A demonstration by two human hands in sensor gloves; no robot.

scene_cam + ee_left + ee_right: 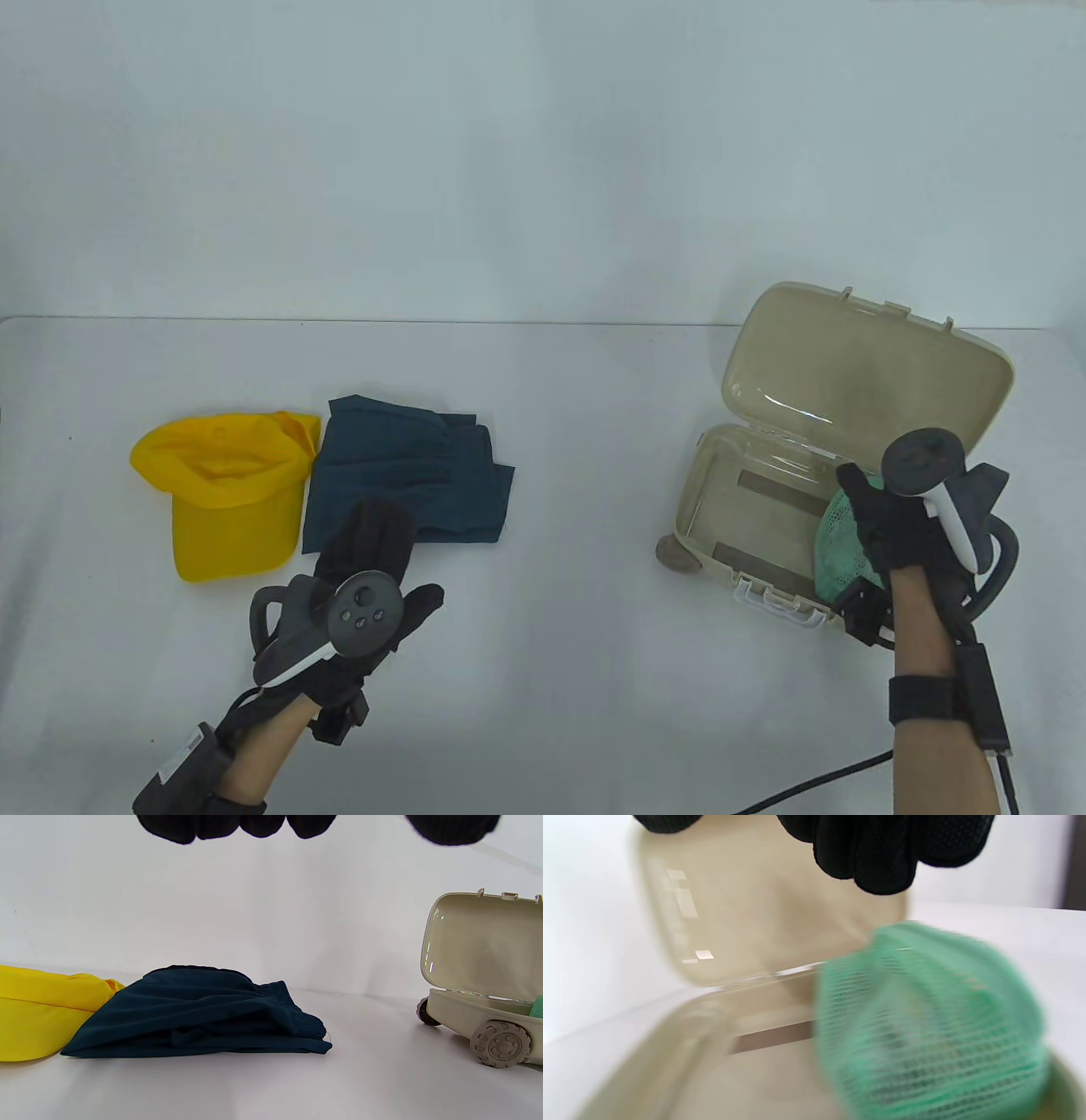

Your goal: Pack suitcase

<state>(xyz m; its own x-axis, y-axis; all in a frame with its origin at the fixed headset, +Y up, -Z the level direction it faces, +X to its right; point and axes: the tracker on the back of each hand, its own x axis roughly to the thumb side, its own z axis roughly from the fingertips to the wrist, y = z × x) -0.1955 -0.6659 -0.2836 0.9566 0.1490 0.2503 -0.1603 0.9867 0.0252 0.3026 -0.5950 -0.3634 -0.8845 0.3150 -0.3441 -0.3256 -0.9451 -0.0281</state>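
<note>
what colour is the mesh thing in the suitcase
Green mesh bag, clearest in the right wrist view.

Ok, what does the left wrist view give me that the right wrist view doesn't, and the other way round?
Only the left wrist view shows the folded navy garment, the yellow cap beside it and the suitcase's wheels. Only the right wrist view shows the suitcase's floor with a dark strip and the green mesh item's weave close up, though blurred. Both show the open beige suitcase, the green mesh item in it and the white table.
</note>
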